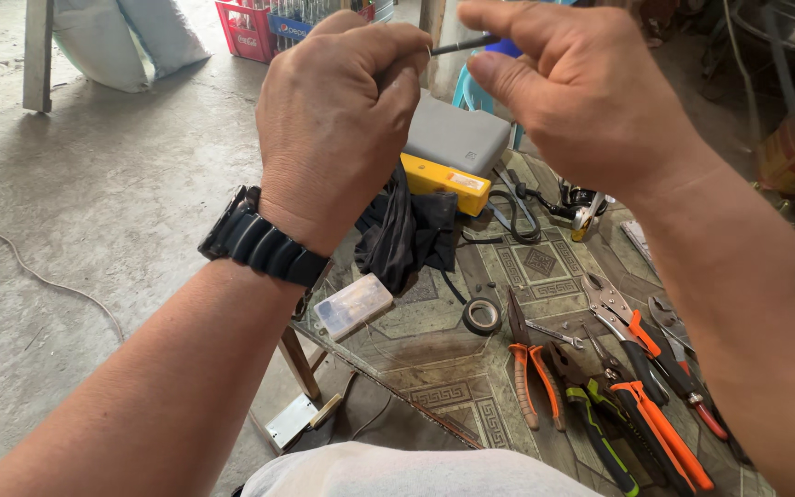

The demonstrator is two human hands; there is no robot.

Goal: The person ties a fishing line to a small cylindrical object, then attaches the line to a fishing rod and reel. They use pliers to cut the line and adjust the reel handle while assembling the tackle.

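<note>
Two hands are raised above the far end of the patterned glass-topped table (471,368), and I read them as working one small piece between them. My left hand (338,120), with a black wristwatch (259,241) on the wrist, is curled into a closed fist, and a thin dark metal rod (462,43) sticks out from beside its fingers toward the right. My right hand (581,92) pinches that rod between thumb and forefinger; a bit of blue shows behind the fingers, perhaps a handle, though I cannot tell. What the left fist encloses is hidden. To do this well, I judge the left hand should stay steady while the right keeps the rod straight in line, with light force so the tip does not slip. Below the hands a grey and yellow box (453,152) lies at the far edge beside a crumpled black cloth (407,235). Orange-handled pliers (531,368) and other hand tools lie along the right side, a roll of black tape (482,315) sits mid-table, and a small clear plastic case (353,306) rests near the left edge.
</note>
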